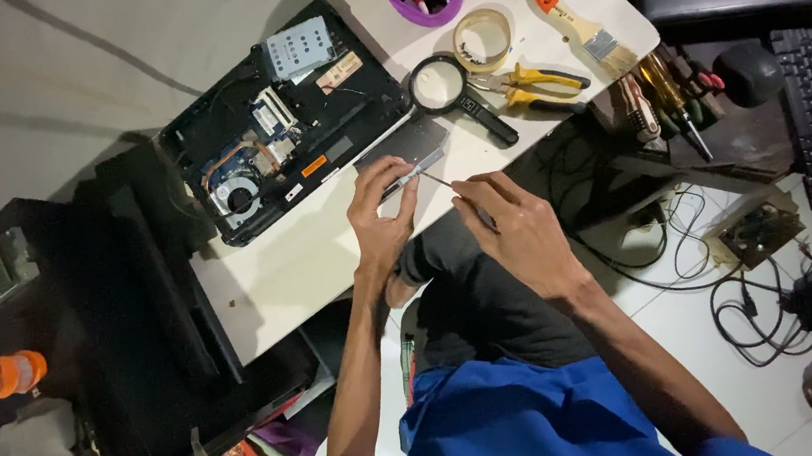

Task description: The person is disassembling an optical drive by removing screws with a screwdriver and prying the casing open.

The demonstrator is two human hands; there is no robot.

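**Hands work a drive tray at table's edge**

Fingers of your left hand (380, 216) pinch a flat grey drive tray (405, 150) on the white table (280, 271), beside the opened laptop (279, 121). Your right hand (516, 226) closes round a thin screwdriver (441, 182), tip at the tray. Magnifier (452, 92) & pliers (532, 84) lie nearby.

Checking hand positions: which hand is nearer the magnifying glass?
Left. The left hand holds the grey drive just below the magnifying glass; the right hand, with a thin tool, sits farther down.
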